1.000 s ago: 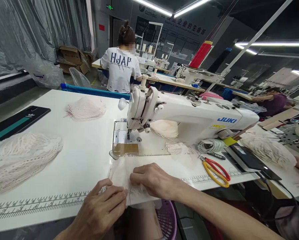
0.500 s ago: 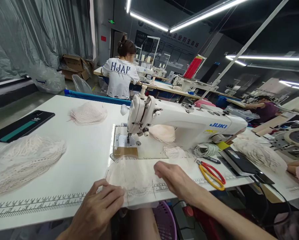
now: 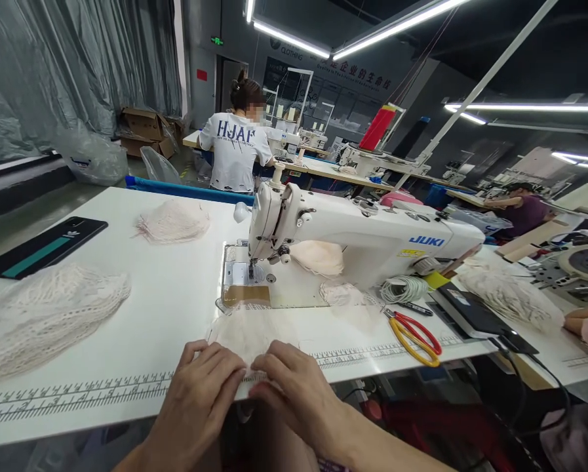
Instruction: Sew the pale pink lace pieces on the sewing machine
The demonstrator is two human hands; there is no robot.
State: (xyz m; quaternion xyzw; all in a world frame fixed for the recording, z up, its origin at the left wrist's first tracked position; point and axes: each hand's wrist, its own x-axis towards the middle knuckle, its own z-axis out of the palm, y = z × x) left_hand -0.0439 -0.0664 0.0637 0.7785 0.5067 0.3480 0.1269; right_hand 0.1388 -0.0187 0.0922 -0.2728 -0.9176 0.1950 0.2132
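Cream lace-edged fabric (image 3: 257,330) at the frame's lower centre, its near edge pinched by the fingers of the left hand (image 3: 202,387) and right hand (image 3: 298,393), could pucker or skew on the worktop (image 3: 168,308) if they tug unevenly.

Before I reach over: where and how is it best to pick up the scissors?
Take the scissors by the red and yellow handles, probably coming from the near side of the table: the handles lie by that edge, and the blade end points inward, away from it.
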